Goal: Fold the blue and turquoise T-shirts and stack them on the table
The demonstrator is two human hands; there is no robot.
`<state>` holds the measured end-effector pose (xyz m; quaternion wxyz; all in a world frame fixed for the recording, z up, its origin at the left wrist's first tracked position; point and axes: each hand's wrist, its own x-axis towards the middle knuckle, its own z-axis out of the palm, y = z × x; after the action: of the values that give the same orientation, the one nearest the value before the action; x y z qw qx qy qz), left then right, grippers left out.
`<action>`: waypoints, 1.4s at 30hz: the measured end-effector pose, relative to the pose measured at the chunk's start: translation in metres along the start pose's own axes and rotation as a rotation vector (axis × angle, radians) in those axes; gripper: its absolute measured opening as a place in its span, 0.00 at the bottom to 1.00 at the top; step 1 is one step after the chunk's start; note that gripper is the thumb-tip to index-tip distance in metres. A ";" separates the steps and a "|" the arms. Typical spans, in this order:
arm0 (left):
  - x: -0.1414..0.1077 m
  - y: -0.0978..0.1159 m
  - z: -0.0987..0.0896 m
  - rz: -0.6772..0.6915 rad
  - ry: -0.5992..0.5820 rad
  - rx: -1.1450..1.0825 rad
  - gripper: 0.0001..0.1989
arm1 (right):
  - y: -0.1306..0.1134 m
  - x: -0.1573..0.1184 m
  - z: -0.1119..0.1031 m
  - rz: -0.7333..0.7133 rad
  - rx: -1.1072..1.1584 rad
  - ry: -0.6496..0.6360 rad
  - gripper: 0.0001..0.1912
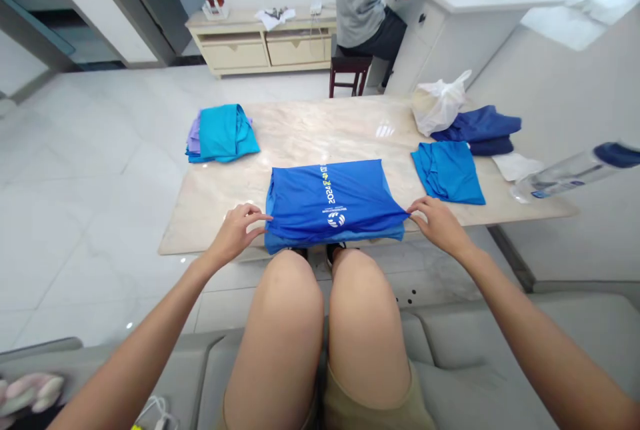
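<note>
A blue printed T-shirt (310,197), folded into a wide rectangle, lies at the table's near edge in front of my knees. White and yellow print, with "2024" and a round logo, runs across its middle. My right hand (436,222) pinches its near right corner, and the cloth is drawn to a point there. At the near left corner, my left hand (240,227) has its thumb and forefinger closed on the edge. A lighter blue layer (285,242) shows below the top cloth along the near side.
Folded teal and purple clothes (227,131) lie on the table's left. To the right are a folded blue garment (450,170), navy clothes (483,125), a white plastic bag (440,105) and a clear bottle (575,173). Beyond the table (320,120), a person (365,0) sits on a stool.
</note>
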<state>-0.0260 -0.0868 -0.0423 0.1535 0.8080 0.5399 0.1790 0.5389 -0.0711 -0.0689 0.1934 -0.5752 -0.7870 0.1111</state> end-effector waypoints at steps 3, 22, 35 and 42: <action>-0.021 0.009 -0.010 -0.085 0.077 -0.013 0.20 | -0.001 -0.029 -0.004 0.057 -0.095 -0.065 0.15; -0.018 0.041 0.084 -0.092 -0.172 0.125 0.32 | -0.057 -0.031 0.083 -0.044 -0.085 -0.116 0.31; 0.130 -0.055 0.075 -0.100 -0.043 0.198 0.33 | -0.042 0.113 0.118 0.022 -0.028 -0.059 0.36; 0.070 -0.034 0.062 -0.096 0.029 0.104 0.31 | -0.065 0.093 0.089 -0.126 -0.014 0.051 0.13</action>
<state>-0.0011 -0.0123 -0.1035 0.1118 0.7853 0.5890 0.1548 0.4201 0.0010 -0.1068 0.2159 -0.5285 -0.8172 0.0784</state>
